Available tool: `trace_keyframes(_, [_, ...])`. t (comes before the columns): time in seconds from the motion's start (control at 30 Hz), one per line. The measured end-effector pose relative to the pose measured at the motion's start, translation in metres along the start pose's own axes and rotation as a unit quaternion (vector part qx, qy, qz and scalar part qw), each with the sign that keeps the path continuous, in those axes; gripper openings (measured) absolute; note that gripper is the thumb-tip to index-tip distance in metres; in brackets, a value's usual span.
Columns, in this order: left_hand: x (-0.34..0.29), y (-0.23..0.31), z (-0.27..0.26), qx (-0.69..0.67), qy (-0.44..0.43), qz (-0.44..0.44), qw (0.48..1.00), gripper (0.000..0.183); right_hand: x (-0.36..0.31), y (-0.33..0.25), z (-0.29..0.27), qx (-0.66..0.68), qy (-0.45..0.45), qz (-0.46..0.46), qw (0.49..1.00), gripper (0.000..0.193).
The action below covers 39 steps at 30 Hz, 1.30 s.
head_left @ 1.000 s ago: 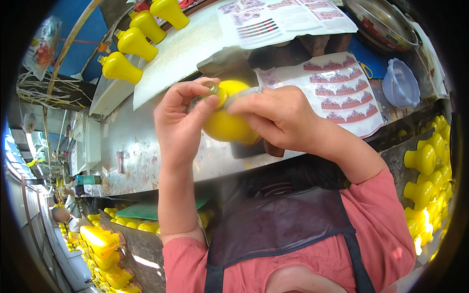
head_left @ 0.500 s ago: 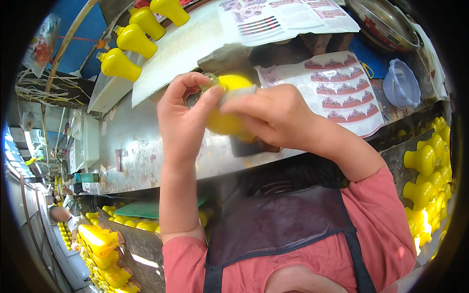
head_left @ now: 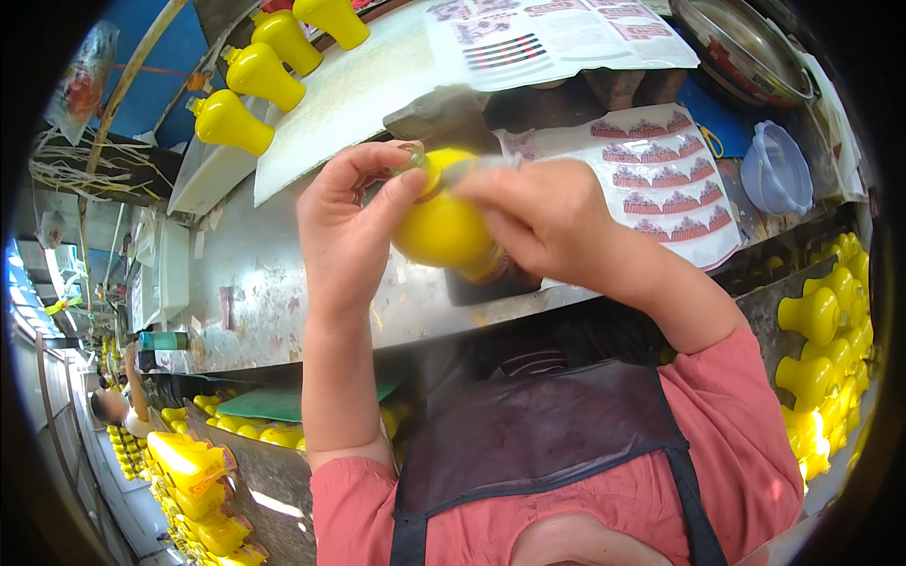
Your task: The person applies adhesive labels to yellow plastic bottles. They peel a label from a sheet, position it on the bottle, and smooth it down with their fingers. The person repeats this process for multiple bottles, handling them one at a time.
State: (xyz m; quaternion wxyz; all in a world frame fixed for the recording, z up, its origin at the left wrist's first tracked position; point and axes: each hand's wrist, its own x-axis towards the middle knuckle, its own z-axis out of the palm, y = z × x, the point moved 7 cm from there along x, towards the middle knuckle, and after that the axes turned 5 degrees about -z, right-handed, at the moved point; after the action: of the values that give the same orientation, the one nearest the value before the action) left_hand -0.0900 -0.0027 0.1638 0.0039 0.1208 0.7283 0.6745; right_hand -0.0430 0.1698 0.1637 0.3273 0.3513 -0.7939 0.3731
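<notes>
My left hand [head_left: 347,226] is closed on the clear glass neck of a glossy yellow bottle [head_left: 436,231]. The bottle lies tilted above the metal worktable, its round shoulder facing me and a reddish print low on its side. In my right hand [head_left: 557,217], the fingers pinch a pale grey flat piece [head_left: 467,170], smeared by motion, against the bottle near its neck. Whether that piece is a scraper or a cloth, I cannot tell. Behind my right hand lies a sheet of red-and-purple decals [head_left: 661,179].
Several yellow bottles [head_left: 236,123] stand at the far left beside a white board [head_left: 326,118]. A printed sheet [head_left: 576,42], a metal basin [head_left: 741,47] and a lilac bucket [head_left: 776,168] are at the back. Crowded bottles [head_left: 812,316] fill the right; a person [head_left: 118,406] is at far left.
The bottle has turned a little, showing more of its shoulder and the print. My right hand has shifted slightly right with the pale piece. The far-left person has raised an arm.
</notes>
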Motion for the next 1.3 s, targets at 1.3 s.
trace_keyframes(1.3, [-0.087, 0.062, 0.014, 0.406, 0.045, 0.29, 0.865, 0.019, 0.008, -0.001, 0.016, 0.433, -0.172, 0.271, 0.842, 0.031])
